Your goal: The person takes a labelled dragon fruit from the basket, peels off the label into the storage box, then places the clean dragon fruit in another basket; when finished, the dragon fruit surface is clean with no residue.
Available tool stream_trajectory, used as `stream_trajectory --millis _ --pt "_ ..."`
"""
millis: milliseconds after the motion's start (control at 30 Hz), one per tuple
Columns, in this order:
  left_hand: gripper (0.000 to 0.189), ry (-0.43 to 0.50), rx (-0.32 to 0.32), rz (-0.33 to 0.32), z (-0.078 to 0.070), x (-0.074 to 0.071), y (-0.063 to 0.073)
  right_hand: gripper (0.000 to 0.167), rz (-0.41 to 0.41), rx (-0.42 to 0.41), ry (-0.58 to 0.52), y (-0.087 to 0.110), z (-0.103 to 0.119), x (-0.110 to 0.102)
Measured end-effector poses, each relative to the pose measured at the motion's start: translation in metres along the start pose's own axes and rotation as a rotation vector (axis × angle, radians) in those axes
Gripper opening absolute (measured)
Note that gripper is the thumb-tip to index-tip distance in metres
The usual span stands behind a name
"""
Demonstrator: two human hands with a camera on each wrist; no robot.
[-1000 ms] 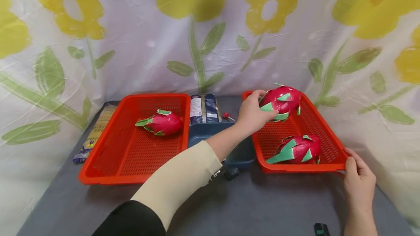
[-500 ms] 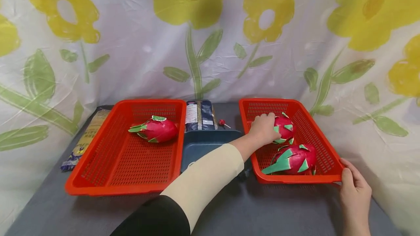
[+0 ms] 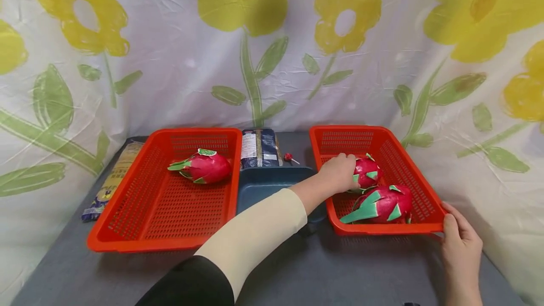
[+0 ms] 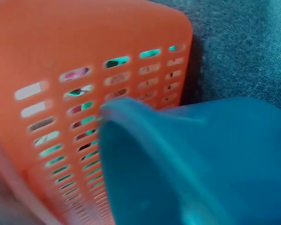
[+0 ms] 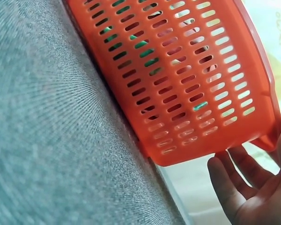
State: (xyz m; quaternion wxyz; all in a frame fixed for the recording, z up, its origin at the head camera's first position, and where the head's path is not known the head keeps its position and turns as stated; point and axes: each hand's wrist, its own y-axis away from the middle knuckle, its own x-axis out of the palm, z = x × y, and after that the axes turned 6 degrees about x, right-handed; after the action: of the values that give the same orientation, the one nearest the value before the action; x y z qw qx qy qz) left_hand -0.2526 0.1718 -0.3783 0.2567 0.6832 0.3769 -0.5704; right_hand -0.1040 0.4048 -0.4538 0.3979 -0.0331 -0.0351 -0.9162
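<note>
My left hand [image 3: 337,174] is inside the right red basket [image 3: 384,229] and holds a pink dragon fruit [image 3: 369,172] with green scales, partly covered by the fingers. Just in front of it a second dragon fruit [image 3: 390,203] lies in the same basket, its green stem end pointing left. At the basket's near right corner my right hand [image 3: 461,244] grips the rim; in the right wrist view that hand [image 5: 253,187] has its fingers at the corner. The left wrist view catches the slotted basket wall [image 4: 84,51], with most of the hand out of sight.
Another red basket [image 3: 123,245] on the left holds one dragon fruit [image 3: 209,167]. Between the baskets sits a blue tray [image 3: 259,188], with a packaged bag [image 3: 259,148] and a lollipop [image 3: 289,157] behind. A yellowish packet [image 3: 112,181] lies by the left wall.
My left hand has lowered the dragon fruit from above the right basket down into it, behind the other one. The right hand stays on the basket corner. The head view has shifted slightly.
</note>
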Motion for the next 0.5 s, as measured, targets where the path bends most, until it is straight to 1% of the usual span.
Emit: stream_trajectory --millis 167,300,400,500 --pt "0.063 0.054 0.04 -0.065 0.011 -0.023 0.013 0.035 0.017 0.01 0.001 0.0 -0.003 0.003" --pt "0.067 0.144 0.034 -0.135 0.016 -0.042 0.03 0.035 0.021 0.032 -0.027 0.003 -0.004 0.0" --pt "0.069 0.269 0.036 -0.211 0.017 -0.06 0.049 0.035 0.021 0.046 -0.046 0.003 -0.004 -0.003" --pt "0.066 0.402 0.069 -0.285 0.017 -0.08 0.073 0.035 0.027 0.052 -0.063 0.002 -0.003 -0.003"
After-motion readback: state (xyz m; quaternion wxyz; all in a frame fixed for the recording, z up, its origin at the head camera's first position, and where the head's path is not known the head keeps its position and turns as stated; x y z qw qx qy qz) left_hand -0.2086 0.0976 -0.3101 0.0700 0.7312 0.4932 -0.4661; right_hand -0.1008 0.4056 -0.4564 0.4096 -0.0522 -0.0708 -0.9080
